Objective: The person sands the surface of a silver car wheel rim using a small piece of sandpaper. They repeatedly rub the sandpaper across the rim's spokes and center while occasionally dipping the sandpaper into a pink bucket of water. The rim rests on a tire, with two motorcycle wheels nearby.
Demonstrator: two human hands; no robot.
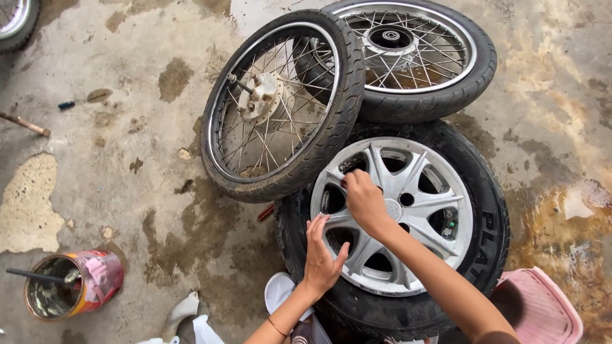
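A car tyre [484,210] with a silver alloy rim [440,200] lies flat on the wet concrete in front of me. My right hand [363,200] rests on the rim's spokes near its upper left, fingers curled at a gap between spokes; whether it holds anything is hidden. My left hand [320,255] presses open-fingered against the rim's lower left edge. A spoked motorcycle wheel [280,105] leans tilted against the car tyre's far left side. A second spoked wheel [414,57] lies flat behind it.
A rusty paint can [70,283] with a stick in it stands at lower left. A pink plastic stool [542,306] sits at lower right. A screwdriver [83,100] and a wooden handle [25,124] lie far left. White footwear [185,312] shows at the bottom.
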